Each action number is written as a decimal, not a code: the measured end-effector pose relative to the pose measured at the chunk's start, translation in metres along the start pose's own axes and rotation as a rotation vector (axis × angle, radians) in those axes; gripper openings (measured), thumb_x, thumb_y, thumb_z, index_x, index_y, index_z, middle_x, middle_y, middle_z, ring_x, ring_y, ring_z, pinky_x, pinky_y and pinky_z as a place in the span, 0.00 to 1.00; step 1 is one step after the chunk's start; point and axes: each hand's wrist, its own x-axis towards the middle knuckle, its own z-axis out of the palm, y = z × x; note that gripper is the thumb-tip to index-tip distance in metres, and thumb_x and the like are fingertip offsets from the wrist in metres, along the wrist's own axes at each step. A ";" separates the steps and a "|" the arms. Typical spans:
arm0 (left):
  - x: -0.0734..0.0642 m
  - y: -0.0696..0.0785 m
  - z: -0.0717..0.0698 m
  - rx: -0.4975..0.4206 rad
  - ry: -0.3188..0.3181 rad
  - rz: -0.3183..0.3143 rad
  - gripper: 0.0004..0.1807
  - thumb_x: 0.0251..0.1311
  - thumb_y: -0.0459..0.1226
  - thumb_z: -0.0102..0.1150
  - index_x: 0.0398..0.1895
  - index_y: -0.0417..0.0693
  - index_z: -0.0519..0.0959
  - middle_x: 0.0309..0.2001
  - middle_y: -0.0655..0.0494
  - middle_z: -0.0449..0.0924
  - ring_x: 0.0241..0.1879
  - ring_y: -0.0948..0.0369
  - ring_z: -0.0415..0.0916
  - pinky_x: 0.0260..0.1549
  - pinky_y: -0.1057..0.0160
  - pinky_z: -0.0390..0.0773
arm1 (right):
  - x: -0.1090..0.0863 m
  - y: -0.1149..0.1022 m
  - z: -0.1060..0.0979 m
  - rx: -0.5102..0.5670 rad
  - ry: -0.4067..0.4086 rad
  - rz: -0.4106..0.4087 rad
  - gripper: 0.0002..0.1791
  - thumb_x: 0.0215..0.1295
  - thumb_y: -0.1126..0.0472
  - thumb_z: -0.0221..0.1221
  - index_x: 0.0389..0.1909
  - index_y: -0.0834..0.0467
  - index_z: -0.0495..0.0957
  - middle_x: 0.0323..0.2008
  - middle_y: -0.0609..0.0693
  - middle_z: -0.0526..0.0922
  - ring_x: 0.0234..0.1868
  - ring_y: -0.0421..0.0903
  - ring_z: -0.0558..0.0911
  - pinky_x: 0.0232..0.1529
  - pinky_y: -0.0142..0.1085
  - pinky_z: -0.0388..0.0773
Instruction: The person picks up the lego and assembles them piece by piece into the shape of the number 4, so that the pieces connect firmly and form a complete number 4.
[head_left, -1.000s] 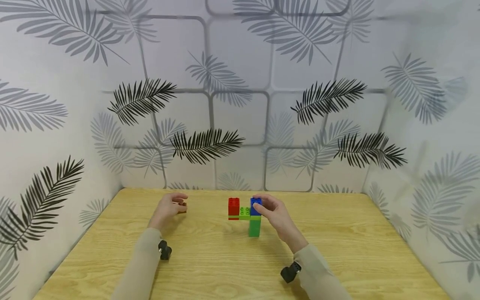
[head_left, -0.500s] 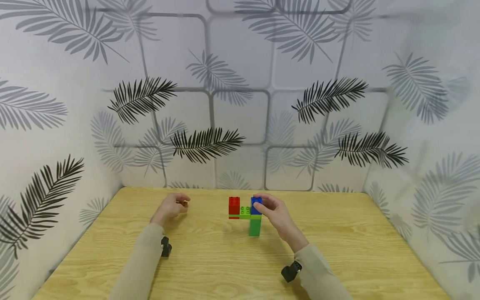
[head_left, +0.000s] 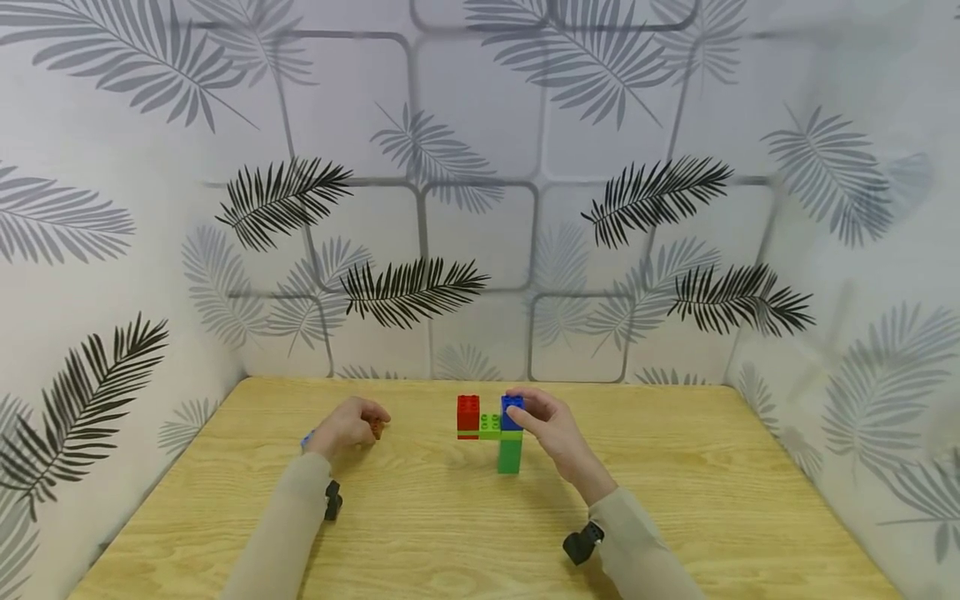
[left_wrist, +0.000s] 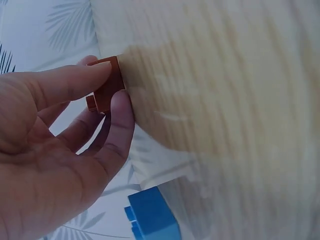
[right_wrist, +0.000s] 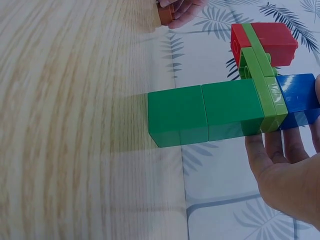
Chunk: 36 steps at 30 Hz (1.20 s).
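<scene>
My left hand [head_left: 347, 427] pinches a reddish-brown toy brick [left_wrist: 109, 85] with studs, low over the table. In the left wrist view a light blue brick [left_wrist: 154, 215] stands on the table beside that hand; in the head view the hand mostly covers it. My right hand [head_left: 553, 432] holds the dark blue brick [head_left: 512, 412] on top of a small build. Under it run a flat lime-green piece [head_left: 490, 423] and two stacked green bricks [right_wrist: 205, 115]. A red brick [head_left: 468, 412] sits on the lime piece's left end, which overhangs the table.
The wooden table [head_left: 435, 533] reaches back to a wall [head_left: 480, 333] with a leaf pattern, and similar walls stand on both sides. A small black camera is strapped to each wrist.
My left hand has shifted right and slightly nearer with the reddish-brown brick. The light blue brick now shows behind its wrist. My right hand keeps its place on the build.
</scene>
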 end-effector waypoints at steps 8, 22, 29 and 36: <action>-0.006 0.012 0.010 0.004 -0.027 -0.035 0.25 0.46 0.14 0.56 0.50 0.32 0.80 0.43 0.41 0.82 0.37 0.56 0.76 0.31 0.64 0.78 | -0.001 0.000 -0.002 0.001 0.021 0.013 0.23 0.69 0.57 0.60 0.63 0.58 0.74 0.51 0.52 0.81 0.52 0.48 0.78 0.66 0.51 0.69; -0.014 0.028 0.029 -0.075 -0.043 -0.060 0.22 0.55 0.22 0.61 0.55 0.32 0.76 0.45 0.43 0.80 0.39 0.57 0.78 0.37 0.58 0.82 | -0.001 0.004 0.002 -0.022 0.017 0.016 0.21 0.69 0.55 0.60 0.62 0.53 0.76 0.54 0.52 0.81 0.54 0.45 0.79 0.63 0.46 0.72; -0.008 0.041 0.033 -0.185 0.030 0.038 0.26 0.61 0.30 0.61 0.64 0.38 0.72 0.52 0.40 0.77 0.44 0.53 0.80 0.43 0.54 0.82 | -0.001 0.004 0.001 -0.025 0.015 0.008 0.21 0.69 0.56 0.61 0.62 0.52 0.76 0.56 0.52 0.81 0.54 0.44 0.79 0.63 0.46 0.73; -0.005 0.069 0.046 -0.264 0.175 0.190 0.25 0.64 0.37 0.63 0.64 0.46 0.73 0.53 0.44 0.79 0.49 0.52 0.80 0.49 0.49 0.81 | 0.000 0.000 -0.001 -0.023 0.011 0.006 0.24 0.67 0.55 0.62 0.63 0.54 0.76 0.55 0.52 0.81 0.53 0.44 0.80 0.62 0.45 0.73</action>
